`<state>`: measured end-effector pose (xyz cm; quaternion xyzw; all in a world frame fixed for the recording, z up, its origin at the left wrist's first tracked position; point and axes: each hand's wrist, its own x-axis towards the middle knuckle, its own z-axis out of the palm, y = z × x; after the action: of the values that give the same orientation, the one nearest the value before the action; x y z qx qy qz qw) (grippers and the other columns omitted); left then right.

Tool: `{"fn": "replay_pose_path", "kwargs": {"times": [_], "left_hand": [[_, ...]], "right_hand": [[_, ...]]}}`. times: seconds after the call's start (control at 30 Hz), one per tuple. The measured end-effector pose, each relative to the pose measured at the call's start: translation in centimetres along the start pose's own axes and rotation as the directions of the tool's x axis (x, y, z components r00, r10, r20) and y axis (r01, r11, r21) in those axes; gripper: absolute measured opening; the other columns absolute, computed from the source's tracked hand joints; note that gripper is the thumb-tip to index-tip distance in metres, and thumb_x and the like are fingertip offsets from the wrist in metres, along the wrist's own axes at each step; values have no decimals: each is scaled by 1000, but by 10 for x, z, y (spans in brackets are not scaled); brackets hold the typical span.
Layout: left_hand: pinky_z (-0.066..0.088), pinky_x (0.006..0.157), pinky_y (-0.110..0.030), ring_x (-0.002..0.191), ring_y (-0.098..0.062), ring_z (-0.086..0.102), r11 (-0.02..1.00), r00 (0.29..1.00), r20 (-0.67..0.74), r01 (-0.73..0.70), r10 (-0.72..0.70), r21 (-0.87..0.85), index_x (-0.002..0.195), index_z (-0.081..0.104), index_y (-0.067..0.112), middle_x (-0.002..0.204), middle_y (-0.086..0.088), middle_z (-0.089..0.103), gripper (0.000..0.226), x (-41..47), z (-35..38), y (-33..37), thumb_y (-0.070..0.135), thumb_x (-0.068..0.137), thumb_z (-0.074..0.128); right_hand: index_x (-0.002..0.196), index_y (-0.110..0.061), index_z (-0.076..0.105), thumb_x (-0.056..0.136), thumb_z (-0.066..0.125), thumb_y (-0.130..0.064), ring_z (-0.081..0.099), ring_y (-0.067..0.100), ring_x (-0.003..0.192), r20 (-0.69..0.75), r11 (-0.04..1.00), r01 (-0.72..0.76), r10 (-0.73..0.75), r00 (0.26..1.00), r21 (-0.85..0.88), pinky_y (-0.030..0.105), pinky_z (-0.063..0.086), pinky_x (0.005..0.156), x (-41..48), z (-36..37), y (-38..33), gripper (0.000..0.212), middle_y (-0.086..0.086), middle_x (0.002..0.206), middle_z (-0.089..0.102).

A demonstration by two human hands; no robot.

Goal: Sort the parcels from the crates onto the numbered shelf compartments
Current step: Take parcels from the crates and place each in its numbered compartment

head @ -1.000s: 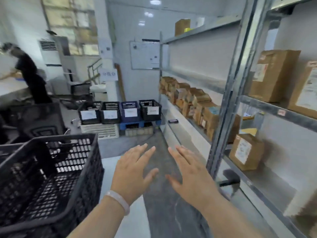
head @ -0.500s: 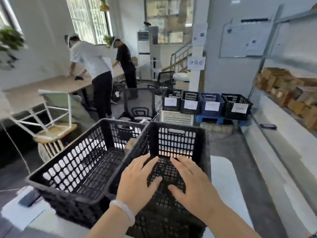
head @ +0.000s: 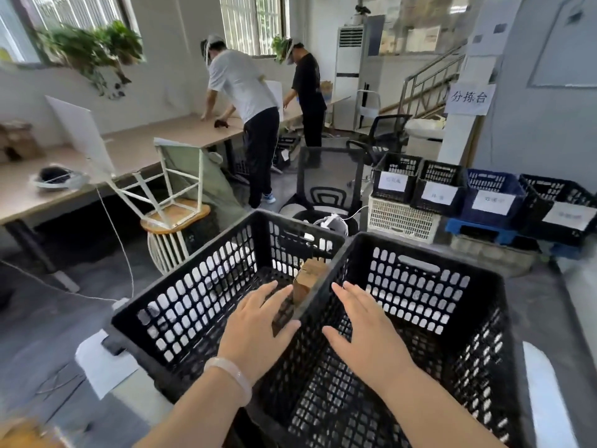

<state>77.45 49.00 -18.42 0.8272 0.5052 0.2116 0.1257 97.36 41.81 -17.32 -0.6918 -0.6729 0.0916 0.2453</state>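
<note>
– Inside the left crate (head: pixel 181 286), what's the parcel (head: pixel 308 279) like?
– Small brown cardboard box, upright against the right wall, just past left grip (head: pixel 258 321) fingertips. Right grip (head: pixel 365 334) over the other crate (head: pixel 420 286). Both spread flat, empty.

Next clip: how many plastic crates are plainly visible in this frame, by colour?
Black crates: 5 (two nearest, three labelled in the far row)
Blue crates: 1
White crates: 1
Total: 7
</note>
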Motion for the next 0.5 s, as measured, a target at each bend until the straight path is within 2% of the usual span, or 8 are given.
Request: {"fn": "replay_pose_path", "kwargs": {"times": [0.17,0.27,0.43,0.5], "left_hand": [[20,119,-30,146,-11,22,997,999,30,28,-25,-71,149,36,39,157,13,30,61,40,4,-30,53,93,56],[24,119,-33,145,-13,25,995,996,83,-9,17,-98,149,37,36,156,11,31,61,72,14,-53,52,94,56],[29,118,-34,142,-16,33,963,979,204,33,24,-268,148,43,29,152,6,40,59,137,45,-87,44,93,62],[28,117,-28,140,-14,36,944,966,254,48,39,-326,146,45,28,149,5,44,58,157,61,-98,39,93,65]], "right_hand": [[152,-36,13,93,50,-51,5,4,146,38,999,-44,44,998,6,24,7,117,36,18,-2,71,-14,158,13],[152,-33,19,94,53,-46,10,2,144,-23,992,-128,128,992,21,21,10,115,62,23,-4,69,-13,157,19],[147,-33,32,94,57,-33,19,-14,129,-132,973,-208,220,966,103,1,7,102,122,41,-28,59,-21,145,34],[146,-31,35,94,56,-30,25,-9,130,-138,937,-283,314,939,203,5,14,104,149,58,-35,57,-18,144,36]]}}
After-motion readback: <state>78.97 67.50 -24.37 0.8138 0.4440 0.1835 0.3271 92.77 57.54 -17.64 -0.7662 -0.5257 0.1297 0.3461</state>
